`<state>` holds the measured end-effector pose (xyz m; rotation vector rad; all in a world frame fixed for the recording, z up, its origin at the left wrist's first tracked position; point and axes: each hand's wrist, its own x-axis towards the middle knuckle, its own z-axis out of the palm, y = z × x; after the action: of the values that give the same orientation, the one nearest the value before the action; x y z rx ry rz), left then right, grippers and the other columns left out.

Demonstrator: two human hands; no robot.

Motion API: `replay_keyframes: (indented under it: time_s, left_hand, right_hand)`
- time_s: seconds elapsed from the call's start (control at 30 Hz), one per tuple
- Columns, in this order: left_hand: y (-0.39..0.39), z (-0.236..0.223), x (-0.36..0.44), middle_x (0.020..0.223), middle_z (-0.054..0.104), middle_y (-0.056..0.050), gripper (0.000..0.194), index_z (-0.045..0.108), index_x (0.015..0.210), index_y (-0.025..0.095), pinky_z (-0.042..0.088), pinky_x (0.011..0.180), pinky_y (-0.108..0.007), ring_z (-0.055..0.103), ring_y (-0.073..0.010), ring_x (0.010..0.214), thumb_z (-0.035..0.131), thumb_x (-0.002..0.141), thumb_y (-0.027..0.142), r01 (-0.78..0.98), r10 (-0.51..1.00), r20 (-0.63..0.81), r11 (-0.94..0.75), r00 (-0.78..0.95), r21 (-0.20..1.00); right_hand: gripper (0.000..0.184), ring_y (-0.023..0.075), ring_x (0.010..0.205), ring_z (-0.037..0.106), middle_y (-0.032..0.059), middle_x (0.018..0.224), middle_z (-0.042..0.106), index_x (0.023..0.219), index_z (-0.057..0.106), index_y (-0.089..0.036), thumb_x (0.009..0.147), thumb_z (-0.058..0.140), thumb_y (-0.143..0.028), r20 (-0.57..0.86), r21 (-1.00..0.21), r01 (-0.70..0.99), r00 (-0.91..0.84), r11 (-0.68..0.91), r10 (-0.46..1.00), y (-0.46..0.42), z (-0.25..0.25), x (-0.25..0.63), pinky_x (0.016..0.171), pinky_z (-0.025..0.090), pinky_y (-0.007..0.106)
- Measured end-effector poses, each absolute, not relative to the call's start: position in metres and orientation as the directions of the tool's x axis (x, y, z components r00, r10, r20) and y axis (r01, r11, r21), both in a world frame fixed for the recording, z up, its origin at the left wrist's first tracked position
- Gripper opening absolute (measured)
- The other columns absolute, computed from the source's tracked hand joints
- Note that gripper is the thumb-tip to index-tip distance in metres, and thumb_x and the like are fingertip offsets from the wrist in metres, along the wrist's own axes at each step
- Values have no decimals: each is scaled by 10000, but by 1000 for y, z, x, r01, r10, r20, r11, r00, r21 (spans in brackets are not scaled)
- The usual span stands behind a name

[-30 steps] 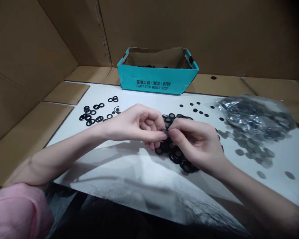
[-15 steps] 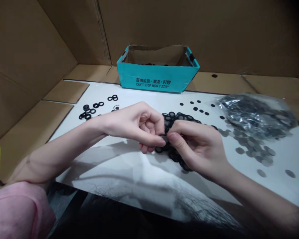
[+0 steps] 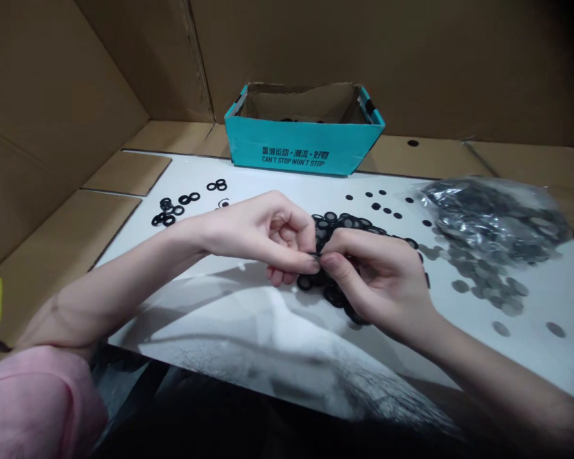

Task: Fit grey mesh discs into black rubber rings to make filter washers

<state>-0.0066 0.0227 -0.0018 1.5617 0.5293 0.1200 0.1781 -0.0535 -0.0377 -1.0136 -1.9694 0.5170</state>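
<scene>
Head cam: both hands meet over the middle of the white board (image 3: 196, 299), pretty much tip to tip.
Left hand (image 3: 272, 236): pinching a small dark piece (image 3: 314, 254) by its left side, other fingers curled in.
Right hand (image 3: 377, 274): thumb and index pinched on the right side of that same piece; too small to tell its exact shape.
Black ring pile (image 3: 331, 218): under and behind the right hand, lots with grey centres.
Loose rings (image 3: 178, 210): off to the left.
Teal box (image 3: 301, 145): far side, dark bits inside.
Clear bag (image 3: 497, 220): far right, grey discs (image 3: 481, 280) spilling nearby.
</scene>
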Motion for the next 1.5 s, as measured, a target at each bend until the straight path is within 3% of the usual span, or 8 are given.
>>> replay_keyframes:
  time_s: [0.27,0.5,0.63,0.83,1.1,1.27,1.5]
  left_hand:
    - [23,1,-5,513,613,28,152,573,663,126,446,450,-133,599,-69,456,701,744,108,315,396,-271,-49,877,948]
    - [11,-6,-2,660,665,1,55,574,843,127,556,570,-173,660,-92,582,597,879,162,187,562,-127,-50,817,981]
    - [7,-7,1,615,630,15,92,597,803,107,538,525,-144,637,-77,551,620,872,163,135,613,-85,-36,785,990]
    - [12,1,-3,579,639,1,112,616,757,96,497,498,-126,615,-70,514,644,848,154,211,540,-142,-69,829,975]
    - [15,-1,-6,555,593,17,88,644,742,83,428,481,-107,555,-46,512,666,809,136,287,492,-179,-153,852,946]
    - [6,-8,-2,699,661,-18,105,590,871,102,561,599,-184,647,-91,617,553,913,190,190,535,-105,-107,838,976]
    - [-1,-9,3,625,635,14,105,553,803,122,543,540,-145,632,-70,550,587,893,166,99,632,-49,-44,773,994]
  right_hand:
    - [267,75,469,387,-31,516,467,635,503,-195,893,545,-140,550,-621,484,-290,616,783,-55,-42,172,456,314,229]
    - [277,65,471,360,-47,539,407,649,442,-199,909,500,-122,565,-638,526,-177,563,806,-52,-44,177,458,306,225]
    - [249,73,490,391,-39,567,438,679,472,-203,903,511,-102,609,-599,512,-207,615,766,-51,-45,182,477,324,235]
    - [209,90,516,432,-23,591,485,717,528,-210,899,540,-109,642,-638,464,-122,615,757,-54,-50,177,469,341,244]
    - [179,94,552,518,-11,624,568,735,517,-202,901,518,-136,510,-570,456,-457,684,729,-45,-36,188,516,413,224]
    - [267,75,486,437,-30,554,489,669,444,-202,924,485,-136,503,-523,506,-467,686,728,-40,-30,195,463,361,210]
    - [286,74,469,396,-35,530,436,655,435,-205,921,494,-115,585,-496,506,-405,706,702,-43,-33,194,449,330,223]
